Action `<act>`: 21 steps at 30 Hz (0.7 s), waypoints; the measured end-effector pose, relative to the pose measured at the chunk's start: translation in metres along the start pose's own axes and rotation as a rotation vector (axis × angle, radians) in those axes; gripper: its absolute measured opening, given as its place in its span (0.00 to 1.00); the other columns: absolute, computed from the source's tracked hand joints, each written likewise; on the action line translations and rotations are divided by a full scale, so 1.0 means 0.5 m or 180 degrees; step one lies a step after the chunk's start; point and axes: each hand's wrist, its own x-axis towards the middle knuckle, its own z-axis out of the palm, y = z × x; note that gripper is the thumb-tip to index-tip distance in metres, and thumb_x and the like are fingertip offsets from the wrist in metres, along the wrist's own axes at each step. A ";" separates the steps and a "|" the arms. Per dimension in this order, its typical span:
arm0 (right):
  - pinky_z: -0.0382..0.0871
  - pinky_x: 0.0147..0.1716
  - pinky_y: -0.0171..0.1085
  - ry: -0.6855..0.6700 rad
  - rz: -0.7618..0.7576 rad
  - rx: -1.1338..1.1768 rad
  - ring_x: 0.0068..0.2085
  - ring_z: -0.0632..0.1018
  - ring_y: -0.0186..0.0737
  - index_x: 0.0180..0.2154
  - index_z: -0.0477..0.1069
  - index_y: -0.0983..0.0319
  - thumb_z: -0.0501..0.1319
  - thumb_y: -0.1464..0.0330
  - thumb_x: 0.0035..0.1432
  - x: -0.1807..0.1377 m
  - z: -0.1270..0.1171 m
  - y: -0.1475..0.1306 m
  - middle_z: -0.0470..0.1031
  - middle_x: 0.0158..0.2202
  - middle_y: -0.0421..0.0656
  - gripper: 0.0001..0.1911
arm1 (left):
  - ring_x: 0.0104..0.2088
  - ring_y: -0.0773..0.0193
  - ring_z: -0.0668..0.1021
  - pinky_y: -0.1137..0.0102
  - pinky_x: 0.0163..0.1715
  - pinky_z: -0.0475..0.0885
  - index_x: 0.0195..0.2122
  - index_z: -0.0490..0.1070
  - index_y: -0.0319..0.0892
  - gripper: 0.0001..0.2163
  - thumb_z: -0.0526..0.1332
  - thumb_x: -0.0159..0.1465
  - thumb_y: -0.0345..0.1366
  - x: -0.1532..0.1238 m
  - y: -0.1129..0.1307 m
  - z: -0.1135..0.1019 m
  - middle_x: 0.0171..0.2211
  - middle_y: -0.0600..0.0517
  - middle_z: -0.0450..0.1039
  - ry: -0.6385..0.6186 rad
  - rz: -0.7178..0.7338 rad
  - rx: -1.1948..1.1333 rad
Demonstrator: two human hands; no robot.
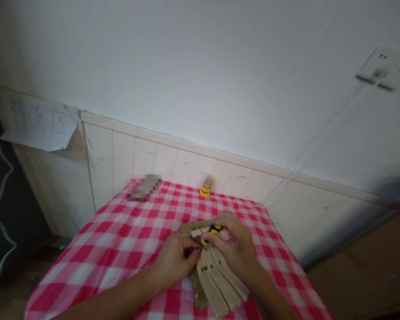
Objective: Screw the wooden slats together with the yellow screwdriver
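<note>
My right hand (235,242) is wrapped round a yellow and black screwdriver (215,229), held over the upper end of a wooden piece made of several pale slats (216,278). Small dark screws or holes dot the slats. My left hand (178,258) is closed in a pinch at the slats' upper left edge, close to the screwdriver's lower end. What its fingertips hold is too small to make out. Beneath the slats lies a brown, plastic-wrapped packet (199,293), partly covered by them and by my hands.
A red and white checked cloth (120,262) covers the table. At its back edge stand a small yellow-capped clear container (207,186) and a blurred flat object (143,188). The panelled wall (166,162) rises behind. A cable (320,133) hangs from the wall socket (380,69).
</note>
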 end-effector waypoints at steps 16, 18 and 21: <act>0.79 0.35 0.38 0.0057 0.0502 0.0320 0.35 0.81 0.41 0.39 0.73 0.57 0.68 0.71 0.56 -0.018 0.009 0.015 0.78 0.35 0.43 0.09 | 0.30 0.64 0.77 0.71 0.31 0.65 0.30 0.82 0.41 0.10 0.59 0.58 0.28 0.000 0.003 -0.003 0.28 0.51 0.78 0.0019 0.0006 0.0145; 0.78 0.31 0.36 0.0142 0.0548 0.0379 0.32 0.79 0.39 0.37 0.71 0.57 0.69 0.71 0.55 -0.018 0.012 0.018 0.75 0.32 0.41 0.10 | 0.30 0.64 0.77 0.71 0.31 0.65 0.30 0.82 0.41 0.11 0.58 0.59 0.28 0.000 0.008 -0.005 0.28 0.51 0.78 -0.0001 -0.0004 0.0149; 0.78 0.33 0.37 0.0189 0.0528 0.0379 0.36 0.80 0.41 0.38 0.70 0.57 0.69 0.71 0.55 -0.021 0.014 0.020 0.76 0.37 0.43 0.11 | 0.30 0.64 0.76 0.72 0.30 0.65 0.28 0.81 0.41 0.11 0.58 0.59 0.28 0.000 0.014 -0.007 0.27 0.52 0.77 -0.0025 0.0001 0.0164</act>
